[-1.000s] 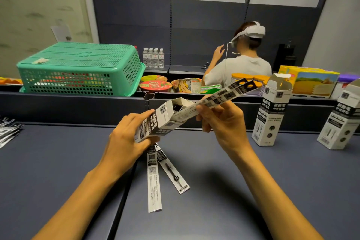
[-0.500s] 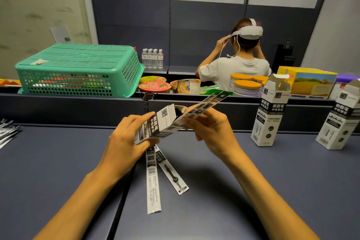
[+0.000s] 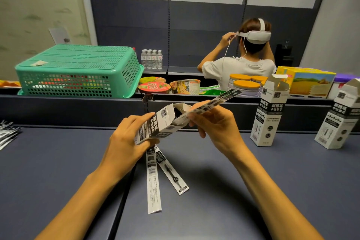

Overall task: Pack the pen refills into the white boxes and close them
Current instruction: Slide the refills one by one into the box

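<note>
Packing is midway, by my reading: the left hand [image 3: 124,148] grips a tilted white box [image 3: 155,125] at frame centre, fingers curled round it, while the right hand [image 3: 216,124] pinches a refill packet [image 3: 212,101] part-way into its open mouth. Two refills [image 3: 161,169] lie on the table [image 3: 272,181] below. Two more boxes [image 3: 269,117] stand open at right, contents hidden; none is closed.

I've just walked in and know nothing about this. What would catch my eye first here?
Front and centre, the left hand holds a white box tilted while the right hand feeds packaged refills into its open end. Two loose refills lie on the dark table below. Behind left sits an upturned green basket.
</note>
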`<state>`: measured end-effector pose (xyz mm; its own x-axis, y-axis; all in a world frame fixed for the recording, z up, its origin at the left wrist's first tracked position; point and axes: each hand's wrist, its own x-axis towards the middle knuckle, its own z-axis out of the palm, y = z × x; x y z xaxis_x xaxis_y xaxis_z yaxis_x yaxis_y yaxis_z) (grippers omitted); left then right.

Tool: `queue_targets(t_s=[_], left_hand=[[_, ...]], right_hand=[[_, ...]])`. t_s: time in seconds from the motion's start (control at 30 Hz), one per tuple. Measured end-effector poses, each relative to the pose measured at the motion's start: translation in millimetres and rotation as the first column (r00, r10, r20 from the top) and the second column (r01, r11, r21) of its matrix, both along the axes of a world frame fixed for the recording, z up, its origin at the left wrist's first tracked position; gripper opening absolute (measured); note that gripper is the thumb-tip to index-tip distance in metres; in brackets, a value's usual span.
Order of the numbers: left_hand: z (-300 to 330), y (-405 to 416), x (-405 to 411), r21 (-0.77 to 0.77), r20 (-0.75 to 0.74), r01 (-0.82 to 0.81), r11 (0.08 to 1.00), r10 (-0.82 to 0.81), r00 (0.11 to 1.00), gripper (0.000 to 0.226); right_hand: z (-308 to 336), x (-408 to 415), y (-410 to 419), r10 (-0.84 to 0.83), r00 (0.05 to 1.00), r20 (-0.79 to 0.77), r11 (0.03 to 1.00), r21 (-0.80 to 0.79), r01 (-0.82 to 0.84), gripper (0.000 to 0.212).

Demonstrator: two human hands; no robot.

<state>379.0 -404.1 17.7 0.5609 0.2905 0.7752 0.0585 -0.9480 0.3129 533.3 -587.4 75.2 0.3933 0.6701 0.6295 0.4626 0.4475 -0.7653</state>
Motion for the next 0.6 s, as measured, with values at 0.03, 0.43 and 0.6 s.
queue_targets(t_s=[0.03, 0.43, 0.6], left_hand=[[-0.1, -0.1, -0.2, 0.001, -0.002, -0.002, 1.0, 0.002, 1.0, 0.075], [0.8, -2.1, -2.1, 0.009, 0.003, -0.01, 1.0, 0.01, 1.0, 0.074], [2.2, -5.0, -0.9, -0.013, 0.013, 0.015, 1.0, -0.015, 1.0, 0.073]], right_hand=[[-1.7, -0.8, 1.5, -0.007, 1.0, 0.004, 1.0, -0.025, 0.008, 0.016], [-21.6, -3.9, 15.0, -0.108, 0.99, 0.095, 0.984, -0.129, 0.12, 0.024], [-10.1, -1.8, 7.0, -0.069, 0.996, 0.056, 0.993, -0.097, 0.074, 0.028]])
